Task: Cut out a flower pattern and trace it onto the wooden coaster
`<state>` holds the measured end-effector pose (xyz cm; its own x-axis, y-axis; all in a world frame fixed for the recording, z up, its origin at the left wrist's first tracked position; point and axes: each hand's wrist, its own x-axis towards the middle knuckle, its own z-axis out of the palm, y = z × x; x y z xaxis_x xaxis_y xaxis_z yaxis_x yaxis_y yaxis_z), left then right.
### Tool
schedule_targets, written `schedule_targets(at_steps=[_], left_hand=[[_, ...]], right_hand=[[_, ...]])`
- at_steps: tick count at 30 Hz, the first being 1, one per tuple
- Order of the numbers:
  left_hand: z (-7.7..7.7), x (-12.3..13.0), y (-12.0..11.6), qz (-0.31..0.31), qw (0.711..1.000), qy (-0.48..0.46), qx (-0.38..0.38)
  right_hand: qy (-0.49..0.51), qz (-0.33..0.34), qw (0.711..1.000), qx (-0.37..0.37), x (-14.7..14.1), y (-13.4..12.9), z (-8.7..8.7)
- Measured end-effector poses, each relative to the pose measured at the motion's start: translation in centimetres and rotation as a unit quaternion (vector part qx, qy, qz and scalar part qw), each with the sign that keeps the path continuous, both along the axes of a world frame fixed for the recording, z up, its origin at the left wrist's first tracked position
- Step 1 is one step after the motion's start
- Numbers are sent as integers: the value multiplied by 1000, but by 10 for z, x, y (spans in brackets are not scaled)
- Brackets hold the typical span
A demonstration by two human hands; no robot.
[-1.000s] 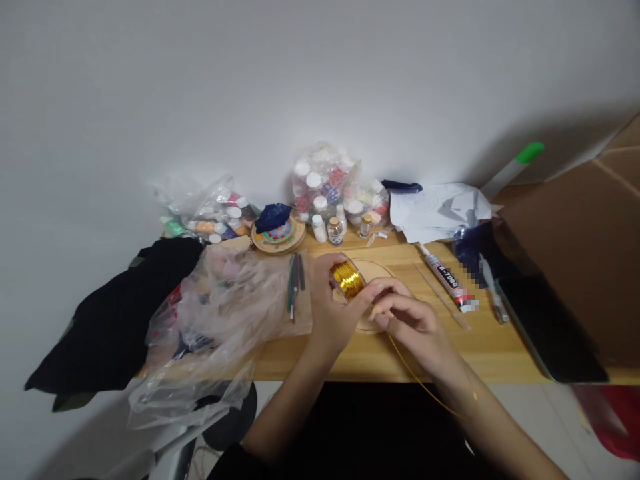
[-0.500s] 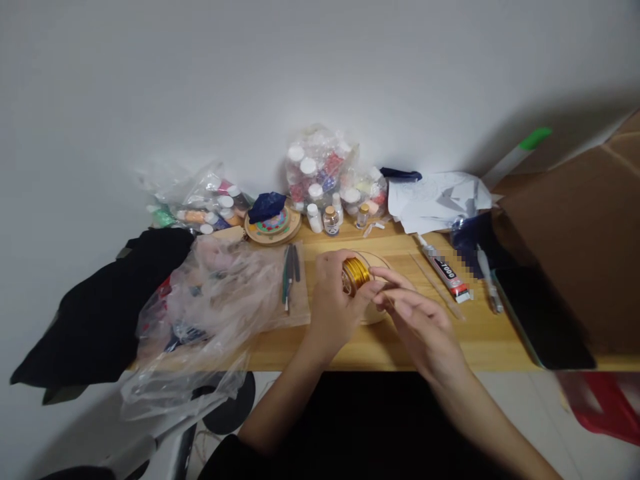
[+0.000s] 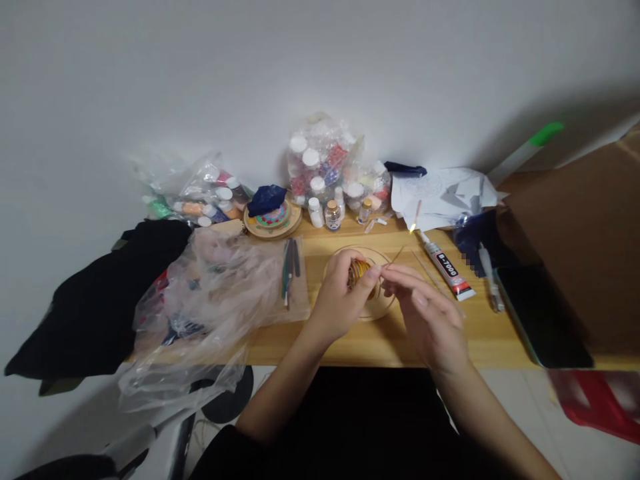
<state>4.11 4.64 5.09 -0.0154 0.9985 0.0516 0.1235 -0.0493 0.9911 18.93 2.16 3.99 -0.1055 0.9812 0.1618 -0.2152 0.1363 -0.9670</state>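
My left hand [image 3: 343, 293] is closed around a spool of gold wire [image 3: 361, 275], its thumb lying across the coils. Close beside it, my right hand [image 3: 425, 300] pinches the wire near the left thumb, with its other fingers loosely curled. A thin free length of wire [image 3: 397, 257] sticks up and to the right from the fingertips. Under both hands lies a round pale wooden disc [image 3: 377, 312], partly covered by them. To the right rests a tube of B-7000 glue [image 3: 449, 268].
Small bottles [image 3: 332, 217] and bagged jars [image 3: 320, 163] line the wall. On the left are a plastic bag [image 3: 215, 287], tweezers-like tools [image 3: 290, 267] and black cloth [image 3: 105, 300]. A phone [image 3: 543, 317] and a cardboard box [image 3: 575, 247] stand right.
A free end of wire now points up right from the fingertips. My right fingers have drawn closer together, and the spool has turned slightly in my left hand.
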Motion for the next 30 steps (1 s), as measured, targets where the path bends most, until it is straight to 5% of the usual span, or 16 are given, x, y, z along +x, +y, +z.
schedule_targets(at_steps=[6, 13, 17, 21, 30], left_hand=[[11, 0, -4, -127, 989, -35, -61], [29, -7, -11, -212, 971, -44, -99], [39, -10, -14, -284, 945, -108, -123], [37, -14, -17, -336, 900, -226, -161], [26, -20, -16, -332, 887, -301, -110]], right_hand=[[-181, -51, 973, 136, 11, 8, 10], [-428, -111, 811, 383, 20, 24, 34], [-452, -160, 762, 436, 24, 28, 37], [-445, -196, 763, 425, 27, 28, 33], [-408, -200, 788, 415, 29, 25, 27]])
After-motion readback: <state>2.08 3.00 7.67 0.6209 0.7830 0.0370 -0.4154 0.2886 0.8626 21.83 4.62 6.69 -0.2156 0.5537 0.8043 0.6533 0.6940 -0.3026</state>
